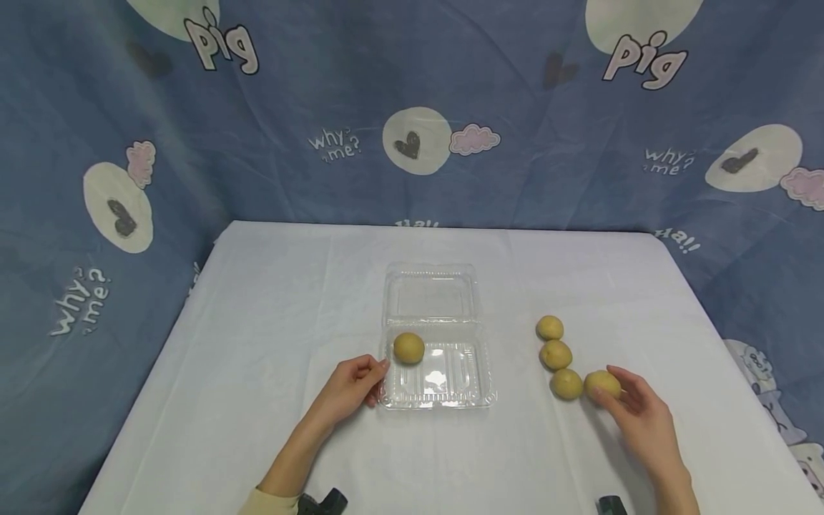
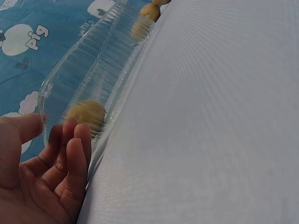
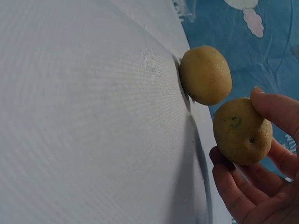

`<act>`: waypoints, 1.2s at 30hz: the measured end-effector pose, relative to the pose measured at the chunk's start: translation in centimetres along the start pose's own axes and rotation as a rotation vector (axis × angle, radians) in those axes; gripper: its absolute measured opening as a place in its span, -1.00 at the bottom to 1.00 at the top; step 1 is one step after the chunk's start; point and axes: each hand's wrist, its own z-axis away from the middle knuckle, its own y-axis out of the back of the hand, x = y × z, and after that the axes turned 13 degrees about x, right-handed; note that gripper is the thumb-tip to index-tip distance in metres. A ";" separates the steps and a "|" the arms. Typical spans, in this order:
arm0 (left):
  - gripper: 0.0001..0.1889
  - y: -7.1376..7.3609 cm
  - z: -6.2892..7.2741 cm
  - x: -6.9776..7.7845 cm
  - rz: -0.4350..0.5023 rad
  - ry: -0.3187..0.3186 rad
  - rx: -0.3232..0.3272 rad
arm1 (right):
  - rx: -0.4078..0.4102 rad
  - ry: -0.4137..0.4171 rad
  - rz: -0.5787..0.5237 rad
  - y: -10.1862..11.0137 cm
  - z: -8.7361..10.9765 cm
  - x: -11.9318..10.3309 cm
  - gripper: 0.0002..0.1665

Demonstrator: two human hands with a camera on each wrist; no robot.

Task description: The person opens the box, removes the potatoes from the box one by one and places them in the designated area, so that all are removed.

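Observation:
A clear plastic clamshell box [image 1: 481, 372] lies opened out on the white table, its lid folded back to the far side. One yellow lemon [image 1: 408, 348] sits in the upper left of its base. My left hand [image 1: 356, 385] pinches the box's left edge; in the left wrist view the thumb touches the rim. On the right, my right hand [image 1: 644, 418] holds another lemon [image 3: 243, 131] between thumb and fingers. That lemon is close beside the nearest of three more lemons [image 1: 566, 384], which form a short row. Whether the held lemon touches the cloth I cannot tell.
White cloth [image 1: 270, 300] covers the table. Behind and at the sides hangs a blue printed curtain [image 1: 309, 93]. Dark wrist devices [image 1: 324, 503] show near the front edge.

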 end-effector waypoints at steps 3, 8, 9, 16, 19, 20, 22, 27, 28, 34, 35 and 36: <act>-0.72 0.0 0.1 0.1 -0.001 0.004 0.002 | -0.007 0.009 0.001 -0.1 -0.4 0.0 -0.29; -0.72 0.0 0.1 0.2 0.008 -0.007 0.002 | -0.038 0.002 0.043 -0.2 -1.0 -0.2 -0.27; -0.71 0.0 0.1 0.2 0.008 -0.007 0.002 | -0.046 -0.001 0.048 -0.2 -1.1 -0.3 -0.25; -0.71 -0.2 -0.9 -2.0 -0.011 0.008 0.010 | -0.041 0.032 0.040 -0.5 -1.8 -0.6 -0.29; -0.70 -0.3 -1.4 -3.1 -0.009 0.002 0.010 | -0.022 0.074 0.013 -0.8 -1.9 -0.7 -0.33; -0.69 -0.3 -1.5 -3.2 -0.005 0.000 0.009 | -0.020 0.085 0.005 -0.9 -2.0 -0.7 -0.33; -0.68 -0.2 -1.5 -3.4 0.005 -0.002 0.006 | -0.017 0.105 -0.007 -1.0 -2.0 -0.8 -0.34; -0.65 -0.2 -1.5 -3.3 0.012 -0.001 0.006 | -0.023 0.112 0.012 -1.3 -2.1 -0.9 -0.33; -0.66 -0.2 -1.5 -3.3 0.008 0.001 0.007 | -0.025 0.111 0.017 -1.3 -2.2 -0.9 -0.33; -0.69 -0.2 -1.3 -2.5 -0.011 0.007 -0.001 | -0.047 0.119 0.029 -1.4 -2.4 -0.9 -0.34; -0.70 -0.1 -1.1 -2.0 -0.015 0.007 -0.004 | -0.050 0.119 0.030 -1.4 -2.4 -0.9 -0.34; -0.70 -0.1 -0.8 -1.4 -0.016 0.007 -0.006 | -0.053 0.119 0.032 -1.4 -2.4 -1.0 -0.34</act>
